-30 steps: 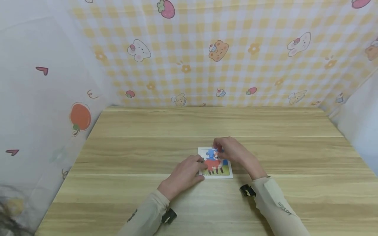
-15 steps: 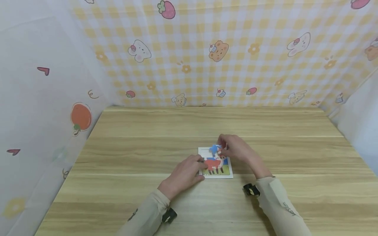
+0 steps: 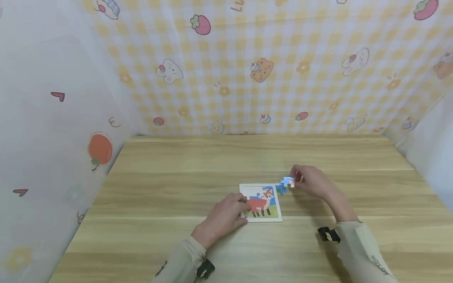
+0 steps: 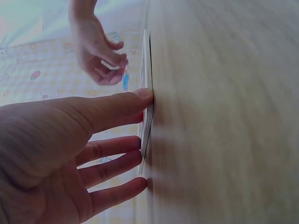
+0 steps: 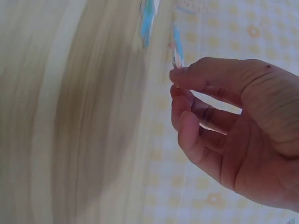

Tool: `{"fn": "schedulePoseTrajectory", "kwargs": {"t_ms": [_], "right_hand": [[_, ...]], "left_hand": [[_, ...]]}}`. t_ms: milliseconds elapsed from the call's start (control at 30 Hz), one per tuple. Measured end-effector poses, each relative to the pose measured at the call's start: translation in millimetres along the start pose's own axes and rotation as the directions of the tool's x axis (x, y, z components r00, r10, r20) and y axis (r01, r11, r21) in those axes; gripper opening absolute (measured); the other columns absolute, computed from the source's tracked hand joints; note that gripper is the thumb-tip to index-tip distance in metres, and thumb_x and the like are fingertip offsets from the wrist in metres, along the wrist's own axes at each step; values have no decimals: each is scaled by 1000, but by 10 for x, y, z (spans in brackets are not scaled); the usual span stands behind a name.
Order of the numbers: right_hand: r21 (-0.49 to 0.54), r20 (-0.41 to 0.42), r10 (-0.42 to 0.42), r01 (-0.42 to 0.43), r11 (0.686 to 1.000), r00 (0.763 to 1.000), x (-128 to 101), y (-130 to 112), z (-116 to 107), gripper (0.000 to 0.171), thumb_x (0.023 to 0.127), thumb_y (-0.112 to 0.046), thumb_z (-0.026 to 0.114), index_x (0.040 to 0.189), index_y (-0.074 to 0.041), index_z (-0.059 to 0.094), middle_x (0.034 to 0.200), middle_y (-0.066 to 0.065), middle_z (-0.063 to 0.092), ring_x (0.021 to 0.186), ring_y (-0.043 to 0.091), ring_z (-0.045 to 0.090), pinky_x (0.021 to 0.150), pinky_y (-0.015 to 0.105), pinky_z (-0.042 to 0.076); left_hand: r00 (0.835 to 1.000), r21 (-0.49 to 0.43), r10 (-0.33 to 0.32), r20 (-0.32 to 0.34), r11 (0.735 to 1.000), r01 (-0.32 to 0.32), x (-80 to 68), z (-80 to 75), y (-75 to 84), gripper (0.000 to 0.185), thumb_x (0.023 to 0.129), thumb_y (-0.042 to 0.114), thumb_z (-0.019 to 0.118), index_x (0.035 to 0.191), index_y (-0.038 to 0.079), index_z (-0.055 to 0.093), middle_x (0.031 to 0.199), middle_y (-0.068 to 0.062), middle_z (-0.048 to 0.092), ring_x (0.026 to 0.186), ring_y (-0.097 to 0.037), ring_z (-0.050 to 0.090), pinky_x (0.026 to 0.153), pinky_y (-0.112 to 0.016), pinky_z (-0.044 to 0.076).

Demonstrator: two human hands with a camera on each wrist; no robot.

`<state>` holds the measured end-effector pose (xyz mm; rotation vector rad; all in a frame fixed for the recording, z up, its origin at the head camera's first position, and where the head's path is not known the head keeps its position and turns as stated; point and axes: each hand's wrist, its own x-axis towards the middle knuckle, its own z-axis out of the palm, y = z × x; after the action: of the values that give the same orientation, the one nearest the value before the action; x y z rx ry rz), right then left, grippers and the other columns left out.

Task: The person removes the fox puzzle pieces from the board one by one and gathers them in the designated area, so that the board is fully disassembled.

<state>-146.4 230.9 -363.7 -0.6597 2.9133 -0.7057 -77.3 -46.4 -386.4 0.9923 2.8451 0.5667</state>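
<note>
One white cloth panel [image 3: 35,137], printed with red hearts and an orange-red fruit, fills the left of the head view, and beside it runs the pale, wood-grained tabletop [image 3: 170,177]. Up from the bottom comes a beige left sleeve [image 3: 180,263], a small black device [image 3: 206,269] at its cuff, and out of it reaches the left hand [image 3: 223,214]: fingers apart, extended, resting on the left side of a square, white-bordered puzzle board [image 3: 263,220]. The left wrist view has the thumb at the board's edge, fingers spread.

And the board itself, just below and right of centre, lies flat, showing a red fox on blue and green; the upper left of its face is pale.

Right at its upper right edge, a blue-and-green jigsaw piece [image 3: 281,189]! Whether the two touch, I cannot tell. Next along, a pale-blue-and-white jigsaw piece [image 3: 287,181], raised off the table, pinched by thumb and fingertips of the right hand [image 3: 313,181]. Behind it all hangs yellow-and-white checked cloth [image 3: 311,90], and at lower right the beige right sleeve [image 3: 364,249] closes the line.
</note>
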Motion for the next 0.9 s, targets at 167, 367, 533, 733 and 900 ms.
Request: {"fn": "schedulePoseTrajectory", "kwargs": {"t_ms": [167,367,533,733,900], "right_hand": [[19,38,32,-33,999,999,-105,101,-71,15,71,-5,65,80,-9,55,70,-1,55,62,11,51,57,28,42],[53,85,24,-28,998,996,-138,141,-79,14,73,-8,66,82,-9,55,72,-1,55,62,11,51,56,27,42],[84,129,18,-29,996,991,-124,158,-61,13,73,-7,64,83,-9,56,75,0,55,64,12,51,58,27,42],[78,134,43,-54,995,990,-121,183,-44,13,72,-7,65,83,-9,57,74,1,56,65,12,49,57,27,41],[55,133,46,-54,997,990,-91,232,-31,14,72,-5,64,82,-9,56,74,2,56,66,13,49,59,29,41]], "left_hand": [[1000,-14,-4,-4,1000,4,14,12,18,32,72,25,68,103,17,64,103,1,52,93,-13,45,74,-26,42],[1000,-11,-7,-3,1000,7,-14,5,6,32,72,24,68,103,16,64,103,1,52,92,-13,45,76,-26,42],[999,-7,23,-35,1000,-23,-22,4,-10,28,72,24,68,98,15,66,100,1,53,90,-13,46,72,-25,42],[999,-18,41,-32,999,-41,-16,8,-17,26,72,23,68,97,16,66,99,2,53,89,-12,46,71,-24,42],[1000,-25,18,-16,1000,-18,-6,-3,-12,26,72,23,68,98,16,66,101,2,52,90,-13,46,71,-24,42]]}}
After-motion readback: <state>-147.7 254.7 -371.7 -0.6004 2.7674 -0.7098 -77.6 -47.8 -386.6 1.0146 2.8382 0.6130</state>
